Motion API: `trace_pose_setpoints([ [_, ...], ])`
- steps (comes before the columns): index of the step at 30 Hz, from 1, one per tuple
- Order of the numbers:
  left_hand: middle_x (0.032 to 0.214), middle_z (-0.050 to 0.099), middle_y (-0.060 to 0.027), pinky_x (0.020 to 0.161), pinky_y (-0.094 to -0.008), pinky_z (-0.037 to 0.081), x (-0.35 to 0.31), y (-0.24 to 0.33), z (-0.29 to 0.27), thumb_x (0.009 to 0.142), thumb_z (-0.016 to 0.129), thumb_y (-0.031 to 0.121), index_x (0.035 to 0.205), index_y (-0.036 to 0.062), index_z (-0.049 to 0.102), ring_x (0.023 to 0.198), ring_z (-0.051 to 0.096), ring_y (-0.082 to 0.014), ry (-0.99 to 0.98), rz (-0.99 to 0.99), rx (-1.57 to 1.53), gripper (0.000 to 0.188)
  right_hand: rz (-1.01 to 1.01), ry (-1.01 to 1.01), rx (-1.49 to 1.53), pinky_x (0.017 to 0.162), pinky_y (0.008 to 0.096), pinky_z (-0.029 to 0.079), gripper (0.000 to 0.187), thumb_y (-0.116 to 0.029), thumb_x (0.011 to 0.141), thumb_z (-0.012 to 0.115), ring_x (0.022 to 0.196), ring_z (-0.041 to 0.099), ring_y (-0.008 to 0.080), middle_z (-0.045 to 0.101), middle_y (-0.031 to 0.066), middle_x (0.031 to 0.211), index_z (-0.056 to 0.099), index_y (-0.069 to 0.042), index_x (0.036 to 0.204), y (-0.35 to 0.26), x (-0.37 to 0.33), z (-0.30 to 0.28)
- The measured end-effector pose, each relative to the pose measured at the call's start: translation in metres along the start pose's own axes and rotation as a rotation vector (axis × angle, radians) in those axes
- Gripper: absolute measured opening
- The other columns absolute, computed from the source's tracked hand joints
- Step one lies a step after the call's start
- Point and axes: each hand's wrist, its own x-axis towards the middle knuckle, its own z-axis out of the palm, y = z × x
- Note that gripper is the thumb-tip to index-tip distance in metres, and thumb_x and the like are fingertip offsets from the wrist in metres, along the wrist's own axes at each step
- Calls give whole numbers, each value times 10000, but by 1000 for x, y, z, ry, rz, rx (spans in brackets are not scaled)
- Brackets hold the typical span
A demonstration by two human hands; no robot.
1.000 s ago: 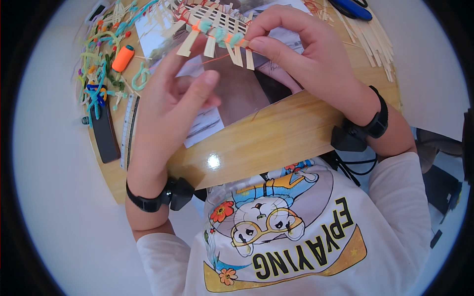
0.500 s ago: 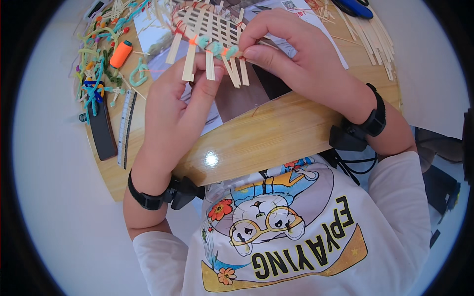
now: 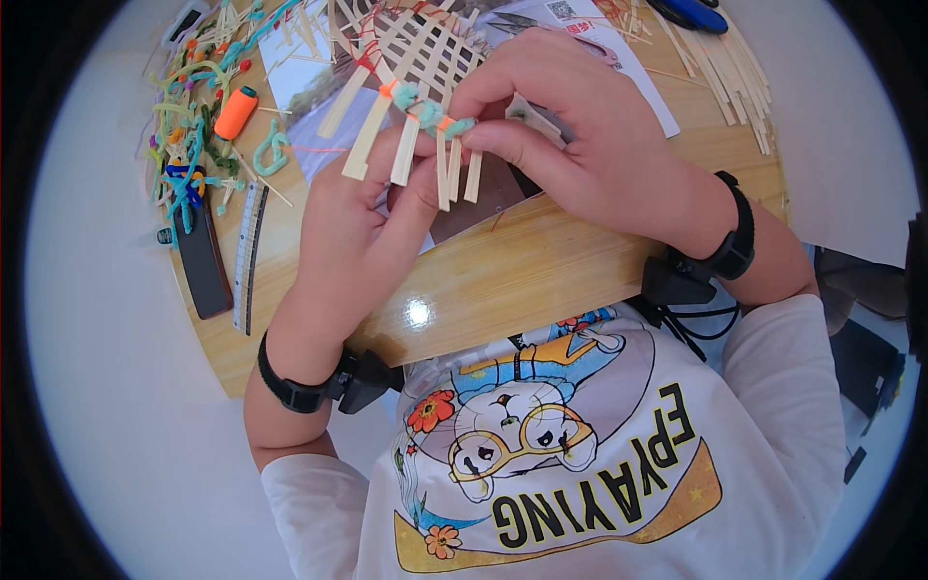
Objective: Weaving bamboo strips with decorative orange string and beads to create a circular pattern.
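Note:
A lattice of pale bamboo strips (image 3: 425,53) is held up over the table, its loose strip ends pointing toward me. Along its near edge runs a fuzzy light-blue pipe cleaner (image 3: 428,114), with bits of orange thread on it. My left hand (image 3: 362,217) is closed on the near strips from below, thumb in front and fingers partly hidden behind them. My right hand (image 3: 580,140) pinches at the right end of the pipe cleaner between thumb and forefinger. Red thread (image 3: 370,48) is tied around the lattice's left edge.
At the left lie a tangle of coloured pipe cleaners (image 3: 198,145), an orange thread spool (image 3: 236,113), a clear ruler (image 3: 249,261) and a dark, long object (image 3: 205,266). Loose bamboo strips (image 3: 730,77) and a blue-handled tool (image 3: 691,14) are at the right. Printed sheets (image 3: 638,87) lie beneath the work.
The lattice has tilted, and its strip ends have come lower, nearer to me. My left hand has moved slightly right and down with it; my right hand has shifted a little lower.

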Motion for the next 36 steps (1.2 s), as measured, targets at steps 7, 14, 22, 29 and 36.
trace_pose_setpoints([
  [7, 955, 667, -29, 740, -215, 463, -1, 10, -2, 940, 599, 83, 1127, 8, 624, 832, 575, -58, -13, -35, 56, 203, 0, 12, -18, 726, 320, 434, 119, -17, 825, 655, 785, 554, 215, 598, 54, 824, 634, -44, 939, 2, 0, 2],
  [14, 796, 623, -99, 560, -330, 438, 2, 5, 1, 892, 622, 114, 1006, 68, 666, 613, 568, -220, 97, 294, 212, 131, 53, -20, 19, 789, 384, 428, 95, -116, 831, 644, 865, 540, 295, 606, 73, 837, 624, -79, 916, -1, 1, 1],
  [22, 807, 670, -71, 641, -271, 462, -2, 17, 0, 871, 643, 74, 947, 50, 695, 699, 601, -173, -171, 319, 337, 95, -14, -185, -188, 818, 361, 420, 94, -68, 832, 644, 888, 537, 287, 595, 81, 875, 640, -52, 925, 30, 10, -11],
  [29, 796, 679, -73, 598, -272, 456, -7, 20, 5, 862, 649, 73, 927, 41, 697, 654, 601, -173, -221, 151, 328, 87, 132, -67, -199, 788, 330, 474, 102, -82, 876, 633, 871, 593, 230, 627, 85, 857, 642, -3, 940, 9, 18, -19],
  [36, 798, 687, -52, 586, -253, 457, -8, 26, 0, 874, 643, 66, 939, 30, 695, 663, 603, -134, -189, 91, 236, 90, 709, -456, 481, 641, 227, 489, 268, -275, 941, 605, 701, 598, 71, 665, 8, 854, 666, -28, 1028, -12, -12, -45],
])
